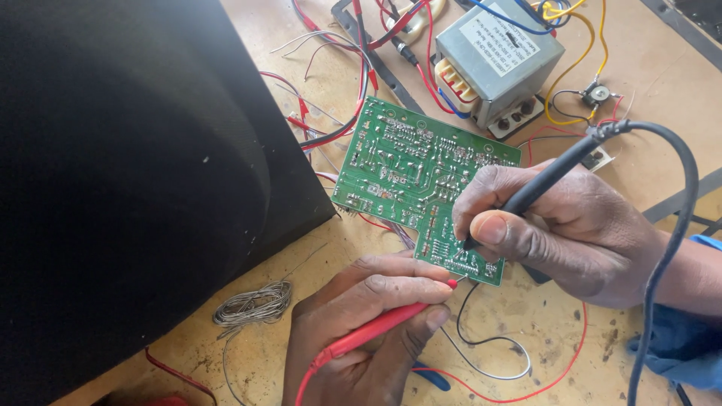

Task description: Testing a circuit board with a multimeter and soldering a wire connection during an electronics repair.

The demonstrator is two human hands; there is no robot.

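Observation:
A green circuit board (pixel 406 162) lies solder side up on the wooden bench. My right hand (pixel 556 225) grips a black test probe (pixel 549 177), and its tip touches the board's lower right part. My left hand (pixel 368 331) holds a red test probe (pixel 383 325) whose tip meets the board's bottom edge. A black lead (pixel 669 218) curves from the black probe down the right side.
A grey transformer (pixel 496 56) with coloured wires stands behind the board. A large black fabric-covered box (pixel 128 180) fills the left. A coil of solder wire (pixel 252 304) lies by my left hand. Loose red and black wires (pixel 519 376) trail over the bench.

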